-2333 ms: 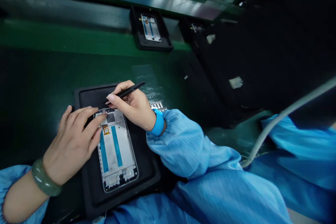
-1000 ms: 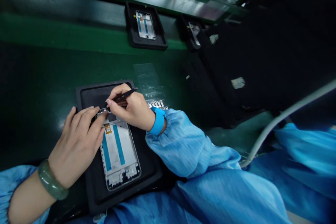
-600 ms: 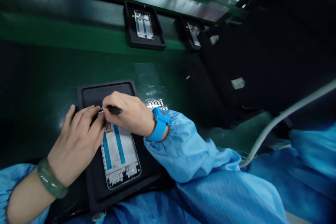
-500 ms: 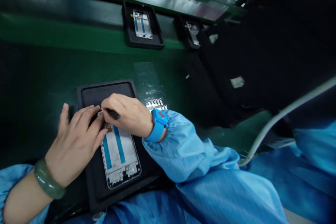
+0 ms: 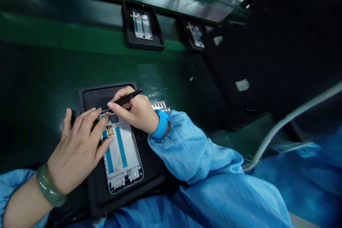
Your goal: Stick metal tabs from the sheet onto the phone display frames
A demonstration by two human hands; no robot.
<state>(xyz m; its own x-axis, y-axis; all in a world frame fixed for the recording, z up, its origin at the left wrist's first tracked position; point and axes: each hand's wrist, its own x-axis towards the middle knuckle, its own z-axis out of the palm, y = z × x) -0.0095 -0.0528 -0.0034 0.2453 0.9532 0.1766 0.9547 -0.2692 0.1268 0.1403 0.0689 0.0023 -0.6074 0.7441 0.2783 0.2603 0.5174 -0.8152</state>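
From afar, I see the right hand (image 5: 139,112) gripping a slim black pointed tool (image 5: 129,97) (tweezers, I think); half a second ago it was rolled over the silver rectangular metal phone frame (image 5: 115,155), and it has since tipped back, baring the small orange flexible ribbon (image 5: 110,130) below its fingertips, so I judge the top end easier to see; the frame lies in a shallow black tray (image 5: 93,96), below that hand; the left hand (image 5: 77,142) spreads unclenched, fingertips on the frame's upper-left corner.
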